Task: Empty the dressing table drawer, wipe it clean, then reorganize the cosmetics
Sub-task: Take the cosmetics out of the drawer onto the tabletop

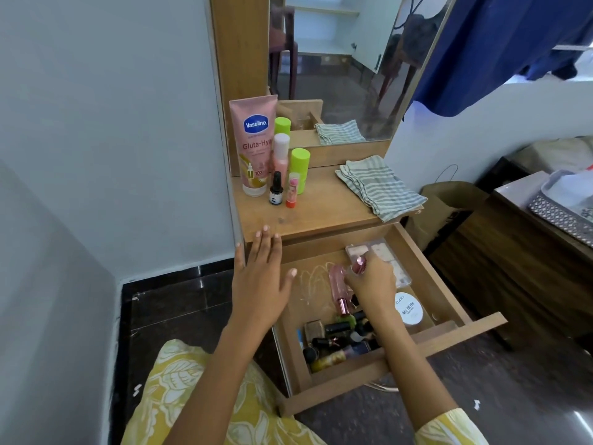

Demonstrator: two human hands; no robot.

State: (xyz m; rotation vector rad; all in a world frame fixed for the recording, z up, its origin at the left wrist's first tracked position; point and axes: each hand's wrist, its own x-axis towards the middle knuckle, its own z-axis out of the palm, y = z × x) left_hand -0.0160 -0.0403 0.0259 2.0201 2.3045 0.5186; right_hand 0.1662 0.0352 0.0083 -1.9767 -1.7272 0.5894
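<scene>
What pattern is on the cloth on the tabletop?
Grey and white stripes on the folded cloth, head view.

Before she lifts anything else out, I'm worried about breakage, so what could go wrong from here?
The bottles already standing on the tabletop cluster tightly; setting another beside the dropper bottle or lip balm could topple them. The right hand pinches only a small pink item, which might slip. The striped cloth overhangs the edge and could slide off.

Your dressing table (321, 216) carries a lotion tube (253, 146) and small bottles (290, 175) at its back-left corner, a striped cloth (380, 191) at its right edge.
</scene>
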